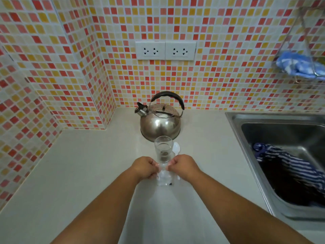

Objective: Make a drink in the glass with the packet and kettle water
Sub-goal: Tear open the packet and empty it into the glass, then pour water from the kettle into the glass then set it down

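Here, I have both hands low over the pale desk (88,173), directly in front of the glass (163,148). The left hand (145,168) and the right hand (182,166) each pinch an upper corner of a small clear packet (164,178) between thumb and curled fingers. The packet hangs between them, with its lower part near or on the desk; I cannot tell which. Its contents look pale, with one small dark mark near the bottom edge; no print is legible.

The glass stands upright on the desk just beyond the packet, a clear tumbler with a small dark patch visible low inside it. I cannot tell whether this is powder or a reflection. A white plastic spoon (176,148) lies just beside the glass on its right, partly hidden behind it.

The kettle (161,123) stands behind the glass, close to the tiled back wall. It is a stainless steel whistling type with a black arched handle, and its spout points left with the cap down. The glass overlaps the lower front of the kettle in this view, so I cannot tell whether they touch.

A double bank of white wall sockets (165,50) is fixed in the mosaic tiles above the kettle. To the right, a steel sink (249,138) is set into the desk and holds a blue-and-white striped cloth (290,166). A wire rack (302,32) at upper right carries a blue cloth (299,65).
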